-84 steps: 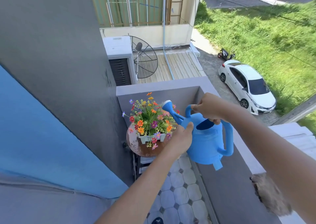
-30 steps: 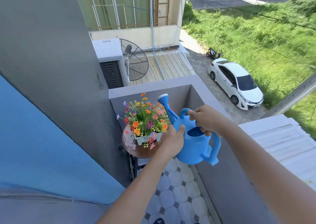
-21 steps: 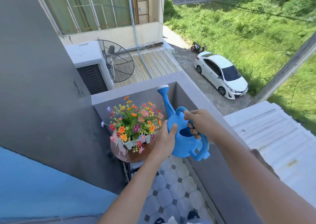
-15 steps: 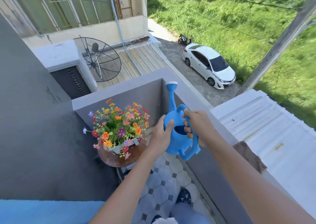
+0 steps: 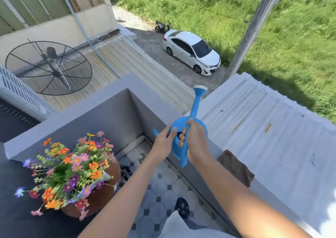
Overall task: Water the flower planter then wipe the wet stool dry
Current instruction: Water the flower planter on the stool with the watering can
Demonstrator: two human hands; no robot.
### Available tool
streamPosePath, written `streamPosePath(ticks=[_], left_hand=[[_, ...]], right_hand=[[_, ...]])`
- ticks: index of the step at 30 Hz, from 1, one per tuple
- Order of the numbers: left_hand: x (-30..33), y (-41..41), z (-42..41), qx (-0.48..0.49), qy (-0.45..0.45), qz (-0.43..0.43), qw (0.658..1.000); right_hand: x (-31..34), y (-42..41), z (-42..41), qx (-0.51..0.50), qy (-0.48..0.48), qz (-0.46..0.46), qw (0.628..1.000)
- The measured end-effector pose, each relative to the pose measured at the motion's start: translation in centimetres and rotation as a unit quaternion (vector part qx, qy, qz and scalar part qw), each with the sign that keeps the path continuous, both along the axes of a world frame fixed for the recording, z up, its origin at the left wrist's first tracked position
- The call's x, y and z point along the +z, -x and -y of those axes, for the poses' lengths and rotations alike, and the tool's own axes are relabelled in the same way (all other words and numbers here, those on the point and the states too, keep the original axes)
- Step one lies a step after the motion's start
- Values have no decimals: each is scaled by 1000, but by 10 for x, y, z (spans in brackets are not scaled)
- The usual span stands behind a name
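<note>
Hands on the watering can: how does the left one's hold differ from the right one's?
The left hand lies with fairly straight fingers against the side of the watering can; the right hand curls its fingers round the can's top handle. The left hand is on the side nearer the flower planter; the right hand is on the side away from it. Both touch the can.

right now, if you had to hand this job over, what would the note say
Right hand grips the watering can by its handle; left hand steadies its side.
The can is held by the balcony ledge, spout up, not pouring, to the right of the flower planter on the stool.
A brown cloth lies on the ledge.
Watering looks finished, unconfirmed. Left: put the can down, take the cloth, wipe the stool.
</note>
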State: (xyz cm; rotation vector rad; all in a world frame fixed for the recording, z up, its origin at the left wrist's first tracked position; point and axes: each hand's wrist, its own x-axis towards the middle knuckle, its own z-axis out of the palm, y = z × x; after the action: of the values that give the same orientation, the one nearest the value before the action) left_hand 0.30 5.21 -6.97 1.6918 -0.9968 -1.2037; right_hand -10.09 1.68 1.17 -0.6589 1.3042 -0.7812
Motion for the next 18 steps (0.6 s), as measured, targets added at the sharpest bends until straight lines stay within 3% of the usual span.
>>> streamPosePath(ticks=[10, 18], left_hand=[[-57, -1, 83, -9, -28, -26, 999], [-55, -10, 94, -15, -46, -38, 998]], right_hand=[[-39, 9, 55, -24, -49, 52, 997], [-48, 7, 63, -48, -65, 131, 988]])
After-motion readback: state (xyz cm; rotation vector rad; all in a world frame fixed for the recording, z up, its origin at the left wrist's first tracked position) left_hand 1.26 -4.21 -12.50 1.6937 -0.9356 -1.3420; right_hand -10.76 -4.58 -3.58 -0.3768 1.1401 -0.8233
